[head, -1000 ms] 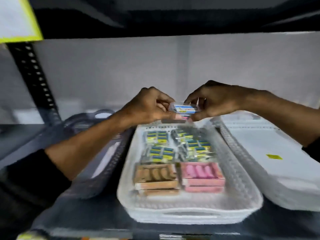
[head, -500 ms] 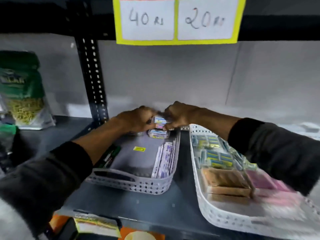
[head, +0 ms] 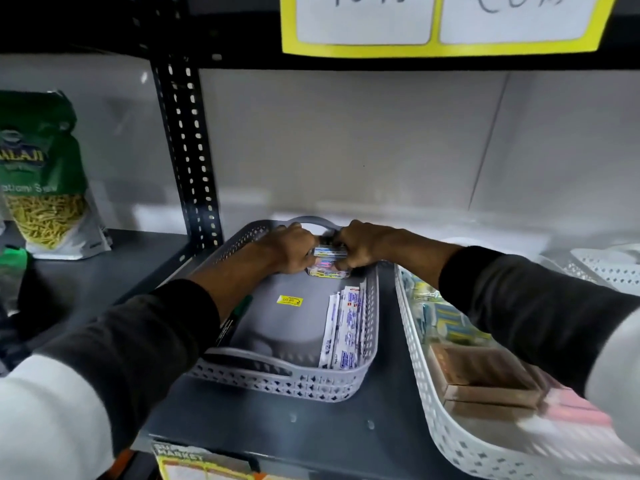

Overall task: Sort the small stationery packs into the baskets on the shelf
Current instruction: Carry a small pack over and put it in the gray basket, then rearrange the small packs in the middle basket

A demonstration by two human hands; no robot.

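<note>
The white basket (head: 433, 403) sits nearest, at right, holding boxed packs. Beside it, the grey basket (head: 367, 362) holds flat sachets (head: 341, 327) along its right wall. At its far end, the left hand (head: 292, 249) and right hand (head: 360, 247) together grasp a small stationery pack (head: 329, 251) above another clear pack (head: 327, 271).

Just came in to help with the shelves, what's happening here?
A person is reaching both arms into the grey basket on the shelf. The left hand and right hand together hold a small clear pack over another pack at the basket's far end. Flat white packets line its right wall. The white basket alongside already holds more packs.
</note>
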